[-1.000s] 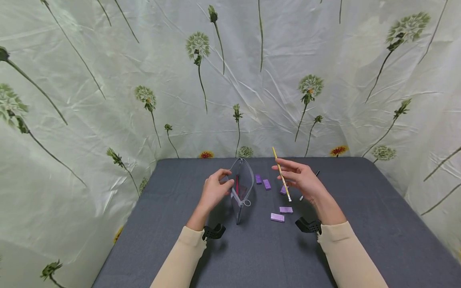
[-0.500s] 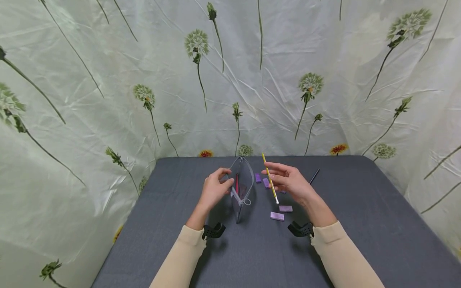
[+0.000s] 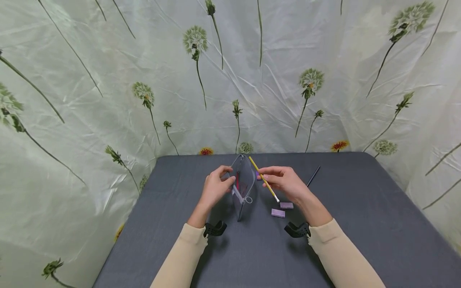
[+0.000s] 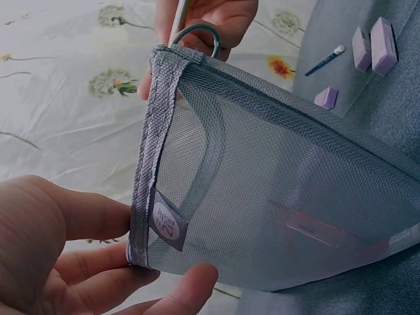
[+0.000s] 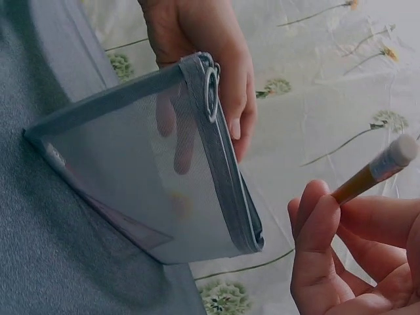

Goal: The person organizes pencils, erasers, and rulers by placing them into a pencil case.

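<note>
Head view: we see the left hand [image 3: 217, 186] pinching the left rim of an upright, open grey mesh zip pouch [image 3: 247, 176] near the middle of a dark grey table [image 3: 169, 208]. To its right, the right hand [image 3: 288, 182] pinches a yellow pencil [image 3: 269, 188], its eraser end nearer us, above two lilac blocks [image 3: 278, 213].

1. Pencil [image 5: 374, 174] in right hand [image 3: 289, 183], right wrist view: tip end hidden.
2. Dark pen [image 3: 313, 176] beyond right hand: nearer end hidden.
3. Pouch label [image 4: 168, 224] at left hand [image 3: 216, 186]: lettering blurred.
4. Red item [image 3: 237, 181] beside left hand: indistinct.
</note>
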Demonstrator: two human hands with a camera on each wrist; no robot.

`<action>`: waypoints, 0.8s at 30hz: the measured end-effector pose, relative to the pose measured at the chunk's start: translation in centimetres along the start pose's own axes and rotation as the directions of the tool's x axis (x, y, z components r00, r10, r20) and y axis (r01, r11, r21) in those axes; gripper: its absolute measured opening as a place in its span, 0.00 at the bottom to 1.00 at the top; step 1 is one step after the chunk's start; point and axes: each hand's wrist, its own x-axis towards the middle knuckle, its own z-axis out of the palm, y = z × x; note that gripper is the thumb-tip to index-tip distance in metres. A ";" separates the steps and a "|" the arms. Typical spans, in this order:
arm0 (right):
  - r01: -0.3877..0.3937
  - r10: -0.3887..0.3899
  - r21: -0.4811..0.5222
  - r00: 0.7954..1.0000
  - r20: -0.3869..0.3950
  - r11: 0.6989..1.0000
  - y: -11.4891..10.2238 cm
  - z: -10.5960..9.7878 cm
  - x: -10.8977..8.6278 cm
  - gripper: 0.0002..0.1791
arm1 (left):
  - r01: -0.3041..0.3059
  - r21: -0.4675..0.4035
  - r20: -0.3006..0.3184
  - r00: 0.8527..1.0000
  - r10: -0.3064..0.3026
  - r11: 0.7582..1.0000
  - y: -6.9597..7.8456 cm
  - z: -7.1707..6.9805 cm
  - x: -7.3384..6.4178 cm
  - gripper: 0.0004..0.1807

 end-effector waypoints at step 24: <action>-0.114 0.118 -0.080 0.992 0.037 0.990 -2.3 2.2 3.2 0.20 | -0.035 0.019 -0.008 0.999 0.035 0.999 0.1 0.5 0.0 0.15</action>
